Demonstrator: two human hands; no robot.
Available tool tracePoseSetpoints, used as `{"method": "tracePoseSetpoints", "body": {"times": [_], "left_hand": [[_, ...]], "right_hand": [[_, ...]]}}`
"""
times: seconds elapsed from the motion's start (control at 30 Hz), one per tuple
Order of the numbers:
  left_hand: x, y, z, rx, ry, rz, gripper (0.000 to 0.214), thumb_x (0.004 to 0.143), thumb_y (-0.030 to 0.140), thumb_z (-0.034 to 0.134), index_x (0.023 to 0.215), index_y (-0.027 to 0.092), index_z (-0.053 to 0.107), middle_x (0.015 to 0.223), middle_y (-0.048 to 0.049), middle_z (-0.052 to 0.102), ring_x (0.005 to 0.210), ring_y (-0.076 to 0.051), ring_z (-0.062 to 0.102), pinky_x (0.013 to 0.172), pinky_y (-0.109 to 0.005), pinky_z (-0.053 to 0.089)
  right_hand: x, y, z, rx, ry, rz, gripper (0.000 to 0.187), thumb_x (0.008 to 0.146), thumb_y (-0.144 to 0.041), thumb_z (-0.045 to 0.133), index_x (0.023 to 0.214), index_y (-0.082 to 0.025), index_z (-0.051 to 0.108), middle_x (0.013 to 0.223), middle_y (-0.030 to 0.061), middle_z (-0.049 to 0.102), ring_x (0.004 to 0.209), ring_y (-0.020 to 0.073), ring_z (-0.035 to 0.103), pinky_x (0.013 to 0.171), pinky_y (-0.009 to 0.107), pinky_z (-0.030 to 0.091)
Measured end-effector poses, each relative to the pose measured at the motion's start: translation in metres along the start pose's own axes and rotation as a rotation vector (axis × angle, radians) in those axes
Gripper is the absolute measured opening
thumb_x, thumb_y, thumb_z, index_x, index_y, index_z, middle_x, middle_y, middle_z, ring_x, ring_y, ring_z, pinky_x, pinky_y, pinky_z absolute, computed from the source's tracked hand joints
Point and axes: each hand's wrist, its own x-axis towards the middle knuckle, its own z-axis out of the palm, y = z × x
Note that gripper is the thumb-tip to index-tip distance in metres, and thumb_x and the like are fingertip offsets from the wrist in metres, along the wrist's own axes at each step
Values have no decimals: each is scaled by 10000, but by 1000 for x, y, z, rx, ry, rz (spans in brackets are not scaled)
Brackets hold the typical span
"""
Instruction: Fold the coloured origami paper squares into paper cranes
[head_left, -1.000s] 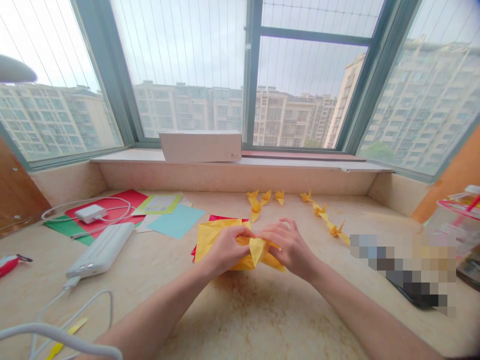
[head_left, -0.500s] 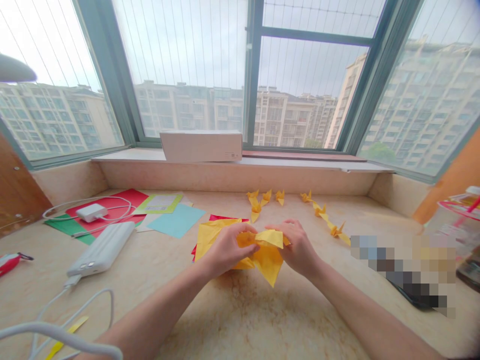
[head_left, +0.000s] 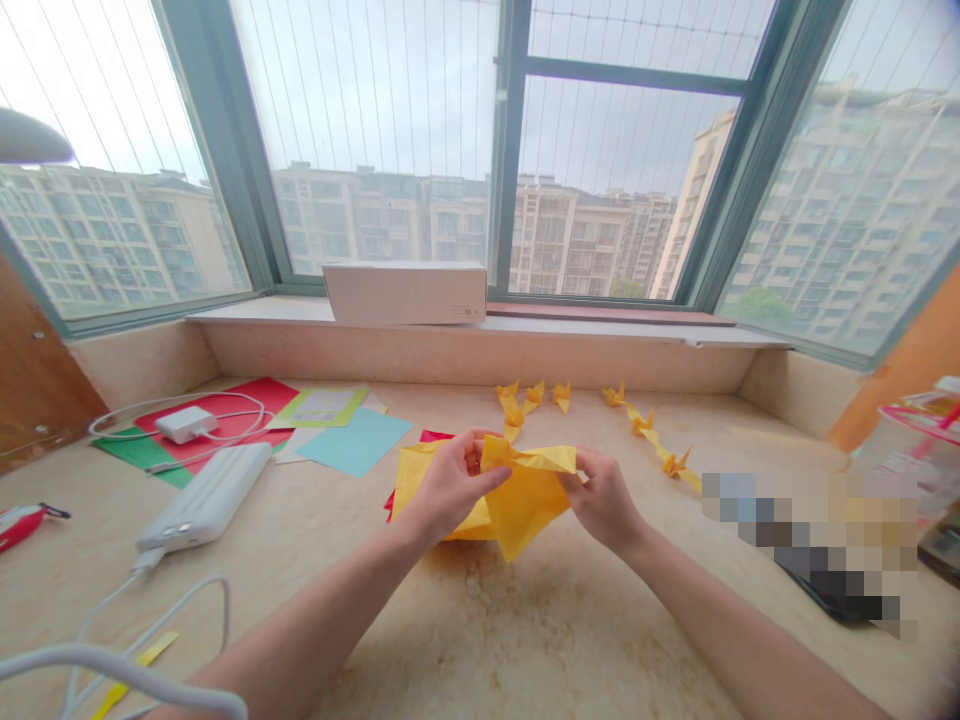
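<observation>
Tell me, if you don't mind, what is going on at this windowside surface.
A person is holding up a creased yellow sheet in both hands. The left hand pinches its left side, thumb in front, and the right hand grips its right edge. More yellow paper lies behind the left hand, with red paper showing at its edges. Farther back sit several folded yellow paper birds, and a light-blue sheet lies to the left.
</observation>
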Motion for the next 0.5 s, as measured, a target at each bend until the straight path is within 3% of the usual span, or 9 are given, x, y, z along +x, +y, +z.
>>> {"method": "tracePoseSetpoints", "body": {"times": [0.1, 0.17, 0.27, 0.33, 0.4, 0.5], "left_hand": [[0, 0, -1, 5, -27, -20, 316, 718, 295, 792, 947, 150, 629, 935, -75, 723, 893, -214, 687, 816, -322, 528], [0, 1, -2, 36, -49, -31, 266, 732, 311, 773, 900, 150, 645, 914, -71, 725, 878, -218, 687, 796, -317, 528], [-1, 3, -3, 117, -47, -33, 217, 745, 305, 743, 868, 148, 657, 878, -55, 717, 838, -206, 675, 754, -295, 516], [-2, 4, -3, 173, -31, -33, 192, 757, 302, 717, 848, 144, 658, 847, -45, 706, 799, -193, 662, 714, -277, 502], [-2, 5, -3, 229, -13, -28, 193, 771, 322, 689, 832, 142, 657, 817, -37, 693, 765, -185, 648, 676, -267, 491], [-2, 3, -3, 330, 30, -3, 222, 790, 367, 663, 820, 147, 657, 771, -29, 676, 739, -183, 632, 638, -262, 483]], "right_hand": [[1, 1, 0, 128, -55, 98, 284, 916, -284, 503, 987, -151, 744, 886, 97, 758, 779, 241, 703, 599, 295, 550], [1, 0, 0, 166, -53, 72, 321, 918, -307, 532, 1177, -171, 662, 1062, 113, 734, 863, 239, 712, 631, 298, 573], [1, -1, -2, 59, -56, -159, 505, 879, -308, 636, 1362, -247, 503, 1300, 120, 620, 1069, 247, 660, 868, 399, 552], [1, -2, -5, -78, -108, -324, 439, 887, -250, 633, 1317, -286, 551, 1304, 97, 613, 1146, 249, 612, 967, 445, 488], [1, -2, -8, -195, -150, -422, 358, 908, -155, 568, 1231, -297, 629, 1244, 79, 648, 1139, 240, 606, 974, 446, 463], [1, -1, -11, -247, -119, -483, 411, 903, -69, 504, 1232, -275, 638, 1167, 76, 693, 1039, 218, 647, 951, 432, 442]]}}
